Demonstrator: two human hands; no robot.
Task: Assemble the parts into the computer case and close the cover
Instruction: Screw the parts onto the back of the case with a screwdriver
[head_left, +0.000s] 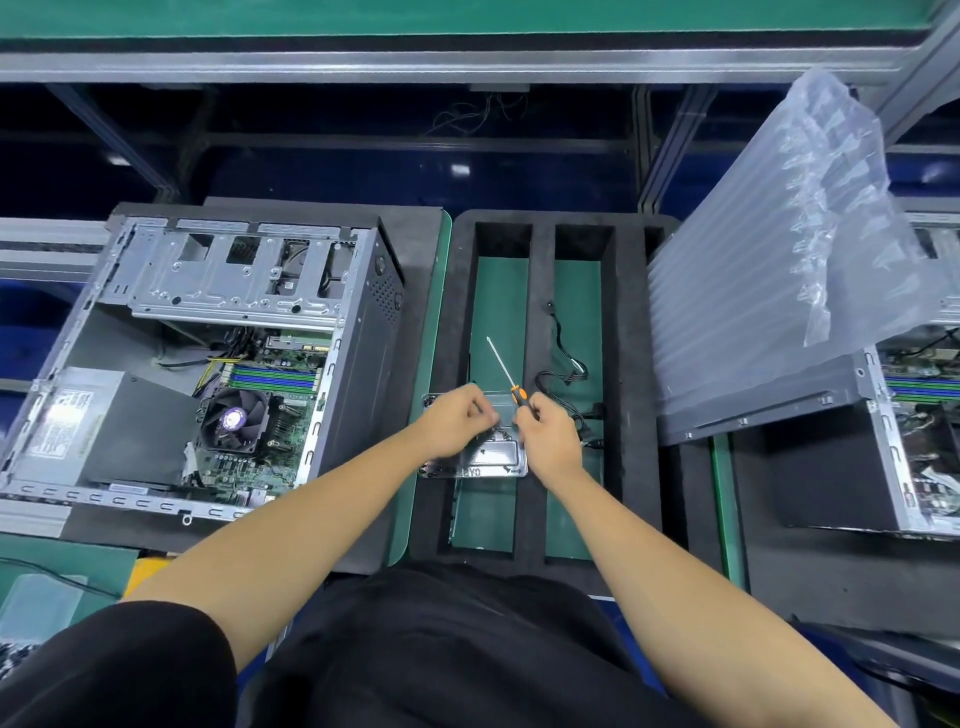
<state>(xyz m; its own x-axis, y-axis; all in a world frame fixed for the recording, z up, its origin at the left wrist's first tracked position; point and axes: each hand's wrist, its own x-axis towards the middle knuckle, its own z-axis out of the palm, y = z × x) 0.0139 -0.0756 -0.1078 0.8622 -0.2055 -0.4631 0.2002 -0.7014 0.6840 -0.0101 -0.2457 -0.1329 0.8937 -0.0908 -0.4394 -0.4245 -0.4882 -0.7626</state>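
Observation:
An open computer case (218, 358) lies on its side at the left, showing a motherboard, a CPU fan (232, 420) and a grey power supply (98, 421). In the middle, a clear plastic parts tray (493, 462) rests on a black foam frame (540, 364). My right hand (548, 434) grips an orange-and-black screwdriver (506, 374) whose shaft points up and to the left. My left hand (457, 421) hovers over the tray with its fingertips pinched together beside the right hand; what they hold is too small to tell.
A black cable bundle (569, 371) lies in the foam frame's right slot. A dark case cover (763, 400) with clear air-cushion wrap (795, 234) leans at the right, over a second open case (919, 431). A green mat covers the bench.

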